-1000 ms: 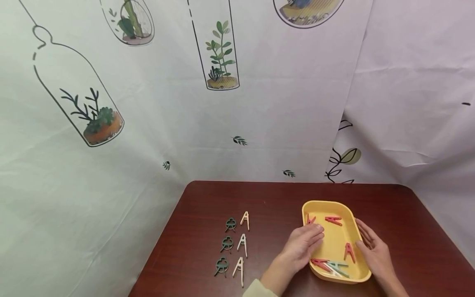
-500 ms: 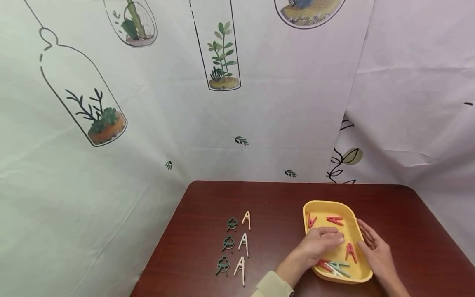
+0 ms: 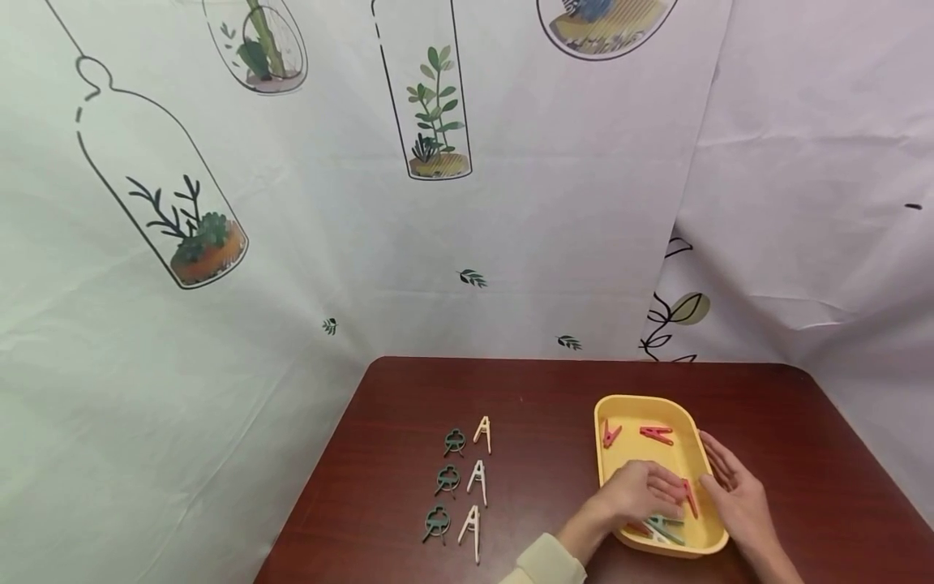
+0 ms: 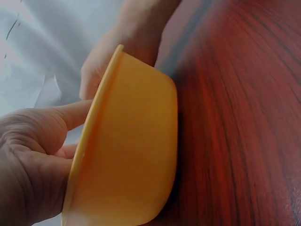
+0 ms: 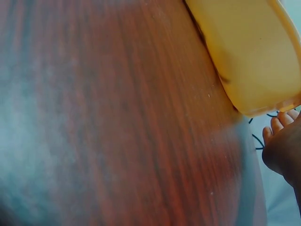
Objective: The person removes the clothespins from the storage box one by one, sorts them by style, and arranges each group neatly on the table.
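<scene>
My left hand [image 3: 640, 493] reaches over the near left side of the yellow plastic tray [image 3: 635, 399], its fingers extended and slightly bent above the clothespins inside. In the left wrist view the tray's wall hides its fingertips. My right hand [image 3: 739, 496] holds the tray's right side, thumb at the rim and fingers outside. Two red clothespins, one at the far left [image 3: 610, 435] and one at the far middle [image 3: 657, 435], lie in the tray. Another red clothespin [image 3: 690, 500] is beside the left fingers. A green clothespin [image 3: 674, 534] overlaps others near the front, partly covered by the hand.
Left of the tray, three white clothespins [image 3: 477, 482] stand in a column on the dark red table [image 3: 543, 454]. Beside them is a column of three dark green clips with rings [image 3: 447, 478]. A printed white cloth [image 3: 569, 211] hangs behind the table.
My left hand has moved from the tray's left rim rightward and then nearer to me, over the front clothespins. The right hand has kept its hold on the tray.
</scene>
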`<move>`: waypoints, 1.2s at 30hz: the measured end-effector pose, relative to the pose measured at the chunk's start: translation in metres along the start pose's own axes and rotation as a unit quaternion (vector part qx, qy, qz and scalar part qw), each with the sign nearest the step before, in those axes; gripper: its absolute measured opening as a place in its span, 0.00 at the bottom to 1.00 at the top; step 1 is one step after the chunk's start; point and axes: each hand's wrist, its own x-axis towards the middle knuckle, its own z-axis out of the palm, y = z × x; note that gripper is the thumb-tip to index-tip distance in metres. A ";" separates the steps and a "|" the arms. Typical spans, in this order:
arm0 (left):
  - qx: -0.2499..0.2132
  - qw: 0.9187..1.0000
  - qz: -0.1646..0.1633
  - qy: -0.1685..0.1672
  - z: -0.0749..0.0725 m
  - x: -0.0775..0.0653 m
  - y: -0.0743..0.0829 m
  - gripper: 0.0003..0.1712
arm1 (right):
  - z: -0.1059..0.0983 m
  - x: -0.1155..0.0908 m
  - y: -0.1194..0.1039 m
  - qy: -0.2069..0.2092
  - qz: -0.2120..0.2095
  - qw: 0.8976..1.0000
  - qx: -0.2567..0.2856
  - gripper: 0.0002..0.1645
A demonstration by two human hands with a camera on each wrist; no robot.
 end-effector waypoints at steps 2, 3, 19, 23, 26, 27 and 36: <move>0.048 0.999 -0.002 0.010 0.003 -0.001 -0.001 0.14 | 0.000 -0.001 0.000 0.002 -0.003 1.000 0.005 0.35; 0.070 0.997 -0.004 0.015 0.004 -0.001 -0.001 0.14 | 0.001 -0.001 0.000 0.003 -0.004 1.000 0.005 0.35; 0.262 0.965 0.018 0.021 0.007 -0.004 -0.001 0.21 | 0.002 0.000 0.001 0.004 0.022 1.000 -0.018 0.35; 0.284 0.958 0.036 0.019 0.006 -0.003 -0.001 0.22 | 0.002 0.001 0.000 0.003 0.021 1.000 -0.014 0.34; 0.304 0.952 0.043 0.016 0.007 -0.003 -0.002 0.22 | 0.002 0.001 0.000 0.001 0.022 1.000 -0.014 0.34; 0.315 0.948 0.044 0.015 0.007 -0.003 -0.003 0.22 | 0.002 0.001 0.000 0.001 0.023 1.000 -0.014 0.34; 0.431 0.899 0.077 0.004 0.013 -0.001 -0.007 0.20 | 0.001 0.001 -0.001 0.004 0.020 1.000 -0.004 0.35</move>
